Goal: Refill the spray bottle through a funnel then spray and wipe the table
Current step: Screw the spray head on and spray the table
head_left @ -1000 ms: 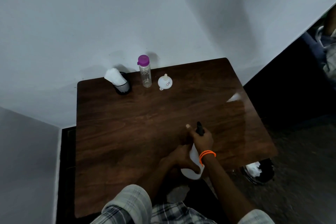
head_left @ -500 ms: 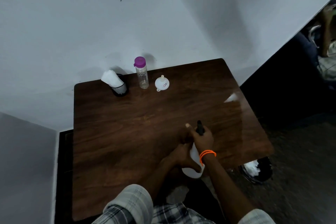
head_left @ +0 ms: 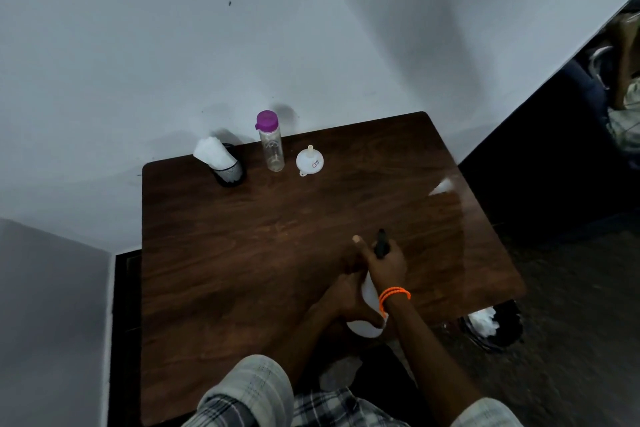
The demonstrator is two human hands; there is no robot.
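Gripping one spray bottle [head_left: 367,291]: two hands [head_left: 387,265].

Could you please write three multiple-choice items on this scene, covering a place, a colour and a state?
1. Where is the funnel?
A. right of the clear bottle
B. in the spray bottle
C. on the floor

2. What colour is the clear bottle's cap?
A. orange
B. purple
C. black

3. What is the right hand doing?
A. resting flat on the table
B. holding the funnel
C. gripping the spray bottle's black head

Answers:
1 A, it sits at the table's back edge beside the bottle.
2 B, the cap is plainly purple.
3 C, its fingers curl round the head while the left hand holds the white body.
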